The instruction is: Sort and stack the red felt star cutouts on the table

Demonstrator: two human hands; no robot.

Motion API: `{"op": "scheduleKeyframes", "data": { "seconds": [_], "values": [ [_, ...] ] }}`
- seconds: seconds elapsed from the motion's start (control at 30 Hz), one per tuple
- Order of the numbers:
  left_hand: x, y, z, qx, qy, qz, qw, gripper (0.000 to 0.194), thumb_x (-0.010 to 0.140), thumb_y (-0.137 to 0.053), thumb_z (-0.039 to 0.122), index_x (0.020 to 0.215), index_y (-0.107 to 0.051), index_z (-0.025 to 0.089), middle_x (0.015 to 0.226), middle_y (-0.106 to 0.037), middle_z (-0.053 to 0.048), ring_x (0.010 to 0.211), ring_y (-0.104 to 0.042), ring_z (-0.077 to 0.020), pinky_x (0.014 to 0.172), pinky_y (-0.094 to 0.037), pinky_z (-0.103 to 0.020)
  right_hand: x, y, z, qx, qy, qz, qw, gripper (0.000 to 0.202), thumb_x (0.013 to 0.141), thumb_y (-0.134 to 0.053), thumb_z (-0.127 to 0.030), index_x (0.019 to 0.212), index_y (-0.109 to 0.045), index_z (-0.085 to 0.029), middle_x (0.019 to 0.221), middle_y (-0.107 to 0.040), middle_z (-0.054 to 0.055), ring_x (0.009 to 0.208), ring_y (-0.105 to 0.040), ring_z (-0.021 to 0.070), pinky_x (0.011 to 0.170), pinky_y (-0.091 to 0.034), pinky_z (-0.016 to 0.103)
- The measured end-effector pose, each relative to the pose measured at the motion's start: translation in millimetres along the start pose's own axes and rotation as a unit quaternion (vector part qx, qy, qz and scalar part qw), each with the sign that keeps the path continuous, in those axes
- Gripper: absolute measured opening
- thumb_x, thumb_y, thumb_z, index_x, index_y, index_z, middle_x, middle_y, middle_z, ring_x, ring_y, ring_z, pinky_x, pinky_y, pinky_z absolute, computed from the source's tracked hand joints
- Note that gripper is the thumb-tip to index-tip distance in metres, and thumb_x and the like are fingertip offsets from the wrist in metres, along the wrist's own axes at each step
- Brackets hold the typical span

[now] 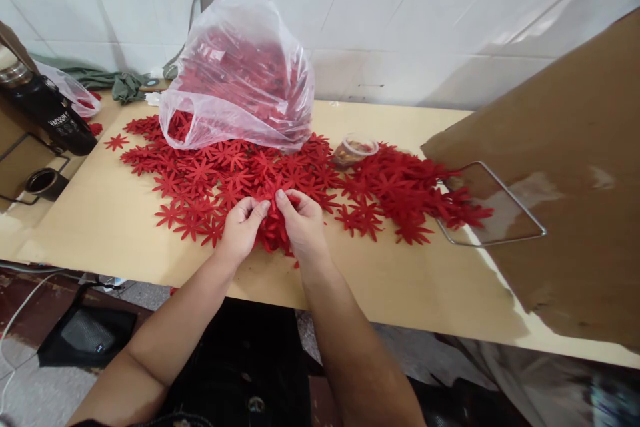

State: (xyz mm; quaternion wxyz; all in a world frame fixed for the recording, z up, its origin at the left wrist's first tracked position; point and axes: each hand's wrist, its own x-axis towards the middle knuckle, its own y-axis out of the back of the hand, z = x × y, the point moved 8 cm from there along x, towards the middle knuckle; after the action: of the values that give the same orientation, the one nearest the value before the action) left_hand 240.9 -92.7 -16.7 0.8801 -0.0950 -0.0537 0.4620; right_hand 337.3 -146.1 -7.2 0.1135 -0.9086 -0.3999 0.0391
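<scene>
Many red flower-shaped pieces (200,170) lie in a wide heap across the table. Over the heap's front part, my left hand (243,227) and my right hand (304,223) are close together, thumbs nearly touching. Both pinch a red flower piece (273,195) between thumb and fingers; its lower part merges with the red pieces below. Behind the heap stands a clear plastic bag (240,80) filled with more red pieces, its mouth facing the front left. To the right of it, a small clear cup (355,149) with brownish contents sits among the pieces.
A wire frame (543,230) holds red pieces beside a large brown board (565,167) at the right. At the left are a black vacuum bottle (55,110), a dark cup (46,183) and a green cloth (127,87). The tabletop (125,240) ends in front of me.
</scene>
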Motion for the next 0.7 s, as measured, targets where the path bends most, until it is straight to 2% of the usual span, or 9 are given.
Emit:
{"op": "scheduleKeyframes", "data": {
  "seconds": [0.13, 0.2, 0.3, 0.4, 0.5, 0.6, 0.7],
  "values": [
    [-1, -2.0, 2, 0.018, -0.009, -0.010, 1.000, 0.032, 0.072, -0.059, 0.041, 0.058, -0.044, 0.017, 0.054, -0.040, 0.006, 0.053, -0.035, -0.0063, 0.055, -0.031, -0.022, 4, 16, 1, 0.018, 0.013, 0.080, 0.997, 0.036, 0.064, -0.064, -0.050, 0.058, -0.050, -0.018, 0.052, -0.049, -0.005, 0.047, -0.040, 0.0063, 0.047, -0.037, 0.020],
    [-2, 0.4, 0, 0.011, 0.001, 0.001, 1.000, 0.028, 0.074, -0.057, 0.039, 0.059, -0.045, 0.017, 0.055, -0.043, 0.005, 0.055, -0.038, -0.0064, 0.057, -0.033, -0.022, 6, 19, 0, 0.033, 0.021, 0.072, 0.997, 0.030, 0.063, -0.067, -0.045, 0.063, -0.053, -0.019, 0.056, -0.051, -0.005, 0.050, -0.043, 0.0069, 0.050, -0.039, 0.021],
    [-1, 3.1, -4, -0.009, 0.027, 0.020, 0.999, 0.022, 0.074, -0.056, 0.033, 0.062, -0.047, 0.017, 0.059, -0.048, 0.004, 0.057, -0.043, -0.0065, 0.060, -0.037, -0.021, 7, 16, -2, 0.040, 0.026, 0.029, 0.998, 0.025, 0.063, -0.070, -0.040, 0.066, -0.055, -0.020, 0.059, -0.052, -0.005, 0.053, -0.046, 0.0078, 0.054, -0.041, 0.022],
    [-2, 4.7, -6, -0.033, 0.047, 0.042, 0.997, 0.010, 0.070, -0.059, 0.022, 0.071, -0.050, 0.017, 0.065, -0.051, 0.004, 0.059, -0.045, -0.0060, 0.060, -0.039, -0.020, 5, 17, -1, 0.033, 0.021, 0.035, 0.999, 0.029, 0.062, -0.070, -0.043, 0.061, -0.053, -0.020, 0.053, -0.048, -0.006, 0.049, -0.044, 0.0076, 0.052, -0.040, 0.022],
    [-2, 2.4, -7, -0.042, 0.068, 0.034, 0.996, 0.018, 0.067, -0.056, 0.012, 0.084, -0.054, 0.018, 0.074, -0.056, 0.003, 0.060, -0.048, -0.0058, 0.061, -0.042, -0.021, 5, 16, 5, 0.025, -0.006, 0.046, 0.999, 0.035, 0.061, -0.068, -0.050, 0.057, -0.051, -0.019, 0.051, -0.049, -0.005, 0.046, -0.041, 0.0077, 0.048, -0.038, 0.023],
    [-3, -1.4, -7, -0.054, 0.080, 0.010, 0.995, 0.017, 0.071, -0.053, 0.013, 0.086, -0.059, 0.018, 0.079, -0.059, 0.001, 0.065, -0.052, -0.0070, 0.068, -0.044, -0.022, 6, 14, 8, 0.031, -0.018, 0.054, 0.998, 0.038, 0.060, -0.068, -0.052, 0.057, -0.051, -0.018, 0.052, -0.050, -0.004, 0.045, -0.041, 0.0074, 0.048, -0.037, 0.023],
    [-3, -1.9, -6, -0.064, 0.069, 0.013, 0.995, 0.011, 0.073, -0.056, 0.020, 0.084, -0.060, 0.018, 0.082, -0.061, 0.000, 0.078, -0.055, -0.0092, 0.078, -0.044, -0.024, 5, 12, 5, 0.047, -0.001, 0.052, 0.998, 0.034, 0.057, -0.071, -0.046, 0.064, -0.051, -0.019, 0.058, -0.053, -0.005, 0.052, -0.047, 0.0083, 0.055, -0.042, 0.023]
  ]
}}
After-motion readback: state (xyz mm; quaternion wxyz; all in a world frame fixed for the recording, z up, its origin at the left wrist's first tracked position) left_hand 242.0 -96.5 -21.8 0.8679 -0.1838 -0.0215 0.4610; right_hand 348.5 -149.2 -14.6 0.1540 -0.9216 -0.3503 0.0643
